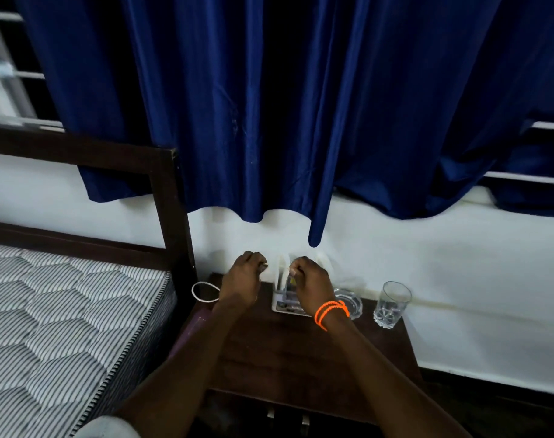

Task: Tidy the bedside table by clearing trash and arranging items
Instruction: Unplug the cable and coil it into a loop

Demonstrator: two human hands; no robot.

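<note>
The dark wooden bedside table (294,352) stands between the bed and the wall. Both my hands hover over its back edge with fingers pinched. My left hand (242,278) and my right hand (310,281) each grip part of a thin, whitish, translucent plastic piece (321,260), which is motion-blurred against the white wall; what it is exactly cannot be told. Under my right hand a flat printed packet (283,303) lies on the table. To its right sit a clear glass ashtray (353,303) and an upright drinking glass (392,305).
A white cord loop (204,292) hangs at the table's left back corner beside the dark bed frame (171,200). The striped mattress (57,311) fills the left. A blue curtain (269,105) hangs above, its hem just over my hands.
</note>
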